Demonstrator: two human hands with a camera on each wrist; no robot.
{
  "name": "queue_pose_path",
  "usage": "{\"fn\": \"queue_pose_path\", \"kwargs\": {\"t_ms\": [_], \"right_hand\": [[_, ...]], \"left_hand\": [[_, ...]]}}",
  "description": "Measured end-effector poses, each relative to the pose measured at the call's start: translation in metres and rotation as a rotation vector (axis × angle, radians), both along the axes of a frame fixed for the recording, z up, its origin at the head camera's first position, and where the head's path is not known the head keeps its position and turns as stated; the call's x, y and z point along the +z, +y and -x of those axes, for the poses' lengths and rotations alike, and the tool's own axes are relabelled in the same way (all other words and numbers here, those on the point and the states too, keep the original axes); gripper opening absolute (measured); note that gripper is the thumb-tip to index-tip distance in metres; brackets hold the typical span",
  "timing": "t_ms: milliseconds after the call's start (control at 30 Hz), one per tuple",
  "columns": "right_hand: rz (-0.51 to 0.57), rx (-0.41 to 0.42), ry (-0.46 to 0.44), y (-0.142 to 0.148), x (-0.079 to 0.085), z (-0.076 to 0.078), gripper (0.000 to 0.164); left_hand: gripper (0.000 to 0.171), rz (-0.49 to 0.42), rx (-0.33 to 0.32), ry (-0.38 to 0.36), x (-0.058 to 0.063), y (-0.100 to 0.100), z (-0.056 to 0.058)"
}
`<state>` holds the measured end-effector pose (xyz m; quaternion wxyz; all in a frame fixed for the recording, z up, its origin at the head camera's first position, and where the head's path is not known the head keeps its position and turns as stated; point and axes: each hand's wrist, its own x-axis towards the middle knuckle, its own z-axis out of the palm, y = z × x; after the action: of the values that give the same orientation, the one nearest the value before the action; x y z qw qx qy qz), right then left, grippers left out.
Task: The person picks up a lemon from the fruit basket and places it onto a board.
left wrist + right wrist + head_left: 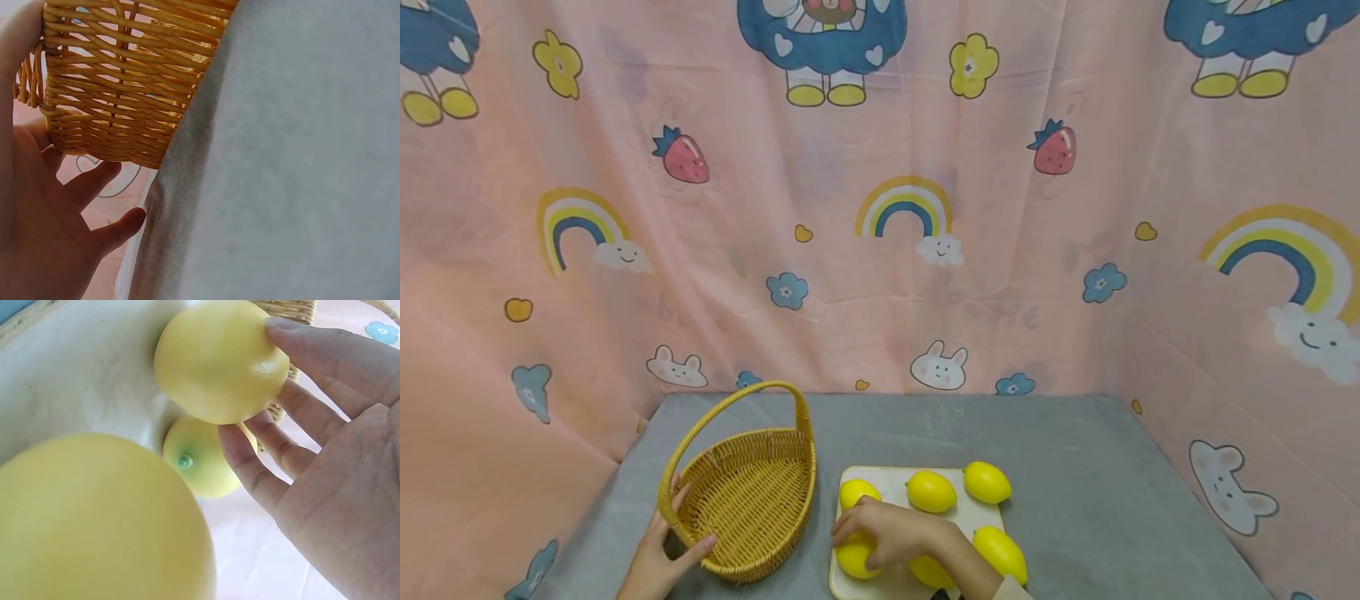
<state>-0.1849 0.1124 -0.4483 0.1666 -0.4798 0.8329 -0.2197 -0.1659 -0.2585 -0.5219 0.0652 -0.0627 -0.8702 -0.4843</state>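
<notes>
A brown wicker basket (pixel 752 508) with a tall arched handle stands on the left of the table. My left hand (pixel 658 568) holds its near left rim, with the thumb at the near edge and other fingers along the side. In the left wrist view, the hand (pixel 56 206) lies against the woven wall. My right hand (pixel 898 529) is over the left side of a white tray (pixel 887 477), its thumb and fingers around a yellow lemon (pixel 219 362). Another lemon (pixel 200 464) lies just beyond the held one, and a third (pixel 94 525) looms close to the camera.
Several lemons sit on the tray, among them one at its back middle (pixel 931 492), one at the back right corner (pixel 987 482) and one at the right edge (pixel 1000 553). Behind the grey table (pixel 1075 467) hangs a pink patterned curtain (pixel 820 333), which also runs along both sides.
</notes>
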Motion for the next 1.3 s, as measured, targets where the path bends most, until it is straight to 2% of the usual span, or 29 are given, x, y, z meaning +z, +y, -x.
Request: {"fn": "queue_pose_path", "kwargs": {"t_ms": [200, 333, 633, 967, 1300], "right_hand": [[-0.006, -0.051, -0.025, 0.0022, 0.0029, -0.0010, 0.050], [0.007, -0.056, -0.018, 0.0032, 0.0032, -0.0005, 0.050], [0.013, -0.042, -0.007, 0.0040, -0.0009, 0.0018, 0.050], [-0.024, 0.025, 0.033, 0.0031, -0.0032, -0.0001, 0.053], [-0.016, 0.038, -0.006, 0.0043, 0.0012, -0.0014, 0.051]], "left_hand": [[0.090, 0.005, -0.002, 0.000, 0.0009, 0.0009, -0.0007], [0.090, 0.007, -0.001, -0.003, 0.0006, 0.0007, -0.0005], [0.091, 0.003, 0.001, -0.019, 0.0003, -0.0002, 0.0008], [0.092, -0.003, 0.006, -0.027, 0.0001, 0.0001, 0.0020], [0.090, -0.007, 0.006, -0.023, 0.0009, 0.0001, 0.0001]]}}
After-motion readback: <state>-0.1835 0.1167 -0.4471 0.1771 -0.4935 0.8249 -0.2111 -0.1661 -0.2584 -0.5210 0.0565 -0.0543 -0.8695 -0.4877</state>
